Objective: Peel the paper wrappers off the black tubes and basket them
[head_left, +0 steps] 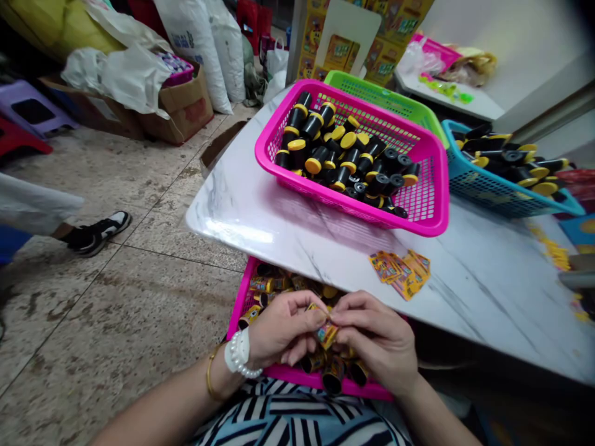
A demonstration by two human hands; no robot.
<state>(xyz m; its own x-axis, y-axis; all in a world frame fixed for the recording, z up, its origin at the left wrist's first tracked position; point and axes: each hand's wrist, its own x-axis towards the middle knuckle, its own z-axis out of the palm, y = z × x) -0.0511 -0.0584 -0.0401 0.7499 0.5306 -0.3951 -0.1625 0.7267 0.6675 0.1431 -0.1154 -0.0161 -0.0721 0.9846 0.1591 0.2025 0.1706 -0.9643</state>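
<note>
Over my lap, both hands meet at a small canister wrapped in a yellow printed label (327, 335). My left hand (290, 325) grips it from the left with fingers curled, a white bead bracelet on that wrist. On the other side, my right hand (374, 334) pinches its upper edge with thumb and fingertips. Much of the canister is hidden by my fingers. Below the hands, a pink basket (239, 296) in my lap holds several labelled canisters (333, 375). Loose yellow printed labels (403, 272) lie fanned on the table beyond my right hand.
On the white marbled table (223, 207) stands a pink basket (439, 186) of black canisters with yellow caps. Behind it are a green basket (390, 99) and a blue basket (506, 198). Cardboard boxes (188, 108), sacks (195, 43) and another person's shoe (105, 232) are at left.
</note>
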